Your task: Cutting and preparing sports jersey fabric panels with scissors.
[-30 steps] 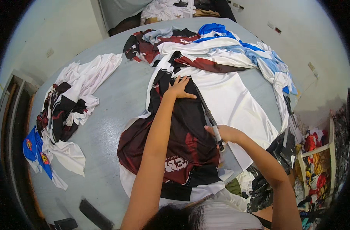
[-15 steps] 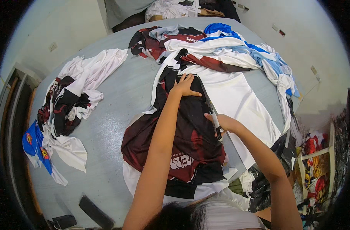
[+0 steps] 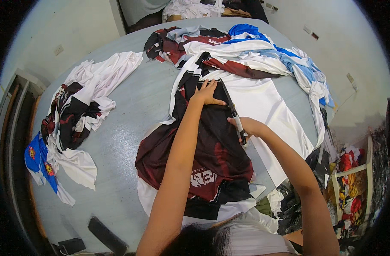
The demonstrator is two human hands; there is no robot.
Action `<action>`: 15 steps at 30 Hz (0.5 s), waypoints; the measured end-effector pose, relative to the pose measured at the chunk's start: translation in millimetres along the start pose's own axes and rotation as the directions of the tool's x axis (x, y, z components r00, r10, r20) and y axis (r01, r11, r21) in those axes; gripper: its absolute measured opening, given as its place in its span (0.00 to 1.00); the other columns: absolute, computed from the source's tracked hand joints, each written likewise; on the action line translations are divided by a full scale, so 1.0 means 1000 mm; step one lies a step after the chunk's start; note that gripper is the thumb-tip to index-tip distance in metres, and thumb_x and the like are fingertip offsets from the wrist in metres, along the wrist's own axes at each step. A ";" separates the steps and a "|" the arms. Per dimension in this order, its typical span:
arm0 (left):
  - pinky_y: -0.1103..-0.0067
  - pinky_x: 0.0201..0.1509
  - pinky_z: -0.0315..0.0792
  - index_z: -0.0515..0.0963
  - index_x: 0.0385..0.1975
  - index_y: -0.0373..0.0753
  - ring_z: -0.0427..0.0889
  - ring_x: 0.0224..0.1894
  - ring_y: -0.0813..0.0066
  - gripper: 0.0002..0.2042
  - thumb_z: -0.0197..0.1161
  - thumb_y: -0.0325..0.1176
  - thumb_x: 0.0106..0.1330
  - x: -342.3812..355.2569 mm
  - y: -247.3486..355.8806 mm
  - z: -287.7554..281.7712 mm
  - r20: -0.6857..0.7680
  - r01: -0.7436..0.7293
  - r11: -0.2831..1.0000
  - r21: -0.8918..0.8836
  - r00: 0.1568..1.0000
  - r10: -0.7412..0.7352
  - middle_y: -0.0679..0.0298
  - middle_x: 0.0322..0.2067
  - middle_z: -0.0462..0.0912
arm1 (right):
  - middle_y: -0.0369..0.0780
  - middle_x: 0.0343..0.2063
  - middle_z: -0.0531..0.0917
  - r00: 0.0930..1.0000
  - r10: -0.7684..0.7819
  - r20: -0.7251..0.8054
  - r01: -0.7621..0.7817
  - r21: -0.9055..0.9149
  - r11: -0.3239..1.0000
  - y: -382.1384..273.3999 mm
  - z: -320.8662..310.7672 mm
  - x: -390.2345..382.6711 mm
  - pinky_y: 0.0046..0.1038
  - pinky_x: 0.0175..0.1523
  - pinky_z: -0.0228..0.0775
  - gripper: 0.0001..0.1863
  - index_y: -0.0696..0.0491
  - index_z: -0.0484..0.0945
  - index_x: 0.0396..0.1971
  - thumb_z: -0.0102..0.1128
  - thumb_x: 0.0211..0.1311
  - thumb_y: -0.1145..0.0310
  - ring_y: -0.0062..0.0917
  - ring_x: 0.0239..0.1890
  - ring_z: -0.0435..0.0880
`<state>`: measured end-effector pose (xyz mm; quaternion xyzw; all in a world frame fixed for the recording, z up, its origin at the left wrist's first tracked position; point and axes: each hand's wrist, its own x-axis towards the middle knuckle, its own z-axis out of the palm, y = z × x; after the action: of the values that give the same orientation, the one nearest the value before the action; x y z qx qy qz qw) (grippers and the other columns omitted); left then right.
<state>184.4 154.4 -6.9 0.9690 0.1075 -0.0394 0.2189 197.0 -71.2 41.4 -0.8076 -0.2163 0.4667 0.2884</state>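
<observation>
A black and dark red printed fabric piece (image 3: 216, 136) with white edges lies spread on the table in front of me. My left hand (image 3: 208, 94) rests flat on its upper part, fingers spread. Along the right edge of this dark piece lies a long pair of scissors (image 3: 235, 112), the blades pointing away from me. My right hand (image 3: 251, 127) is closed around the scissors near their black handle end. A large white fabric piece (image 3: 263, 100) extends to the right of the blades, partly under the dark one.
The grey table (image 3: 118, 145) carries a heap of white and dark fabric (image 3: 103, 79) at left and blue, white and red pieces (image 3: 263, 53) at the far side. A black oblong object (image 3: 107, 235) lies near left. A shelf of colourful cloth (image 3: 351, 170) stands at right.
My right hand and the scissors have shifted slightly away from me along the dark fabric's edge. My left hand stays nearly in place.
</observation>
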 end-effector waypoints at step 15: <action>0.49 0.65 0.41 0.47 0.65 0.43 0.36 0.69 0.64 0.58 0.63 0.70 0.34 -0.005 -0.001 0.001 -0.024 -0.032 0.999 -0.002 0.999 0.032 0.64 0.68 0.41 | 0.38 0.15 0.75 0.983 -0.179 0.034 0.179 -0.004 0.984 0.000 -0.005 0.018 0.27 0.16 0.73 0.28 0.60 0.68 0.25 0.47 0.60 0.44 0.24 0.14 0.78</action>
<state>179.6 154.3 -7.6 0.9708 0.0948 -0.0243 0.2191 209.9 -61.6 32.1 -0.7779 -0.2944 0.4516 0.3228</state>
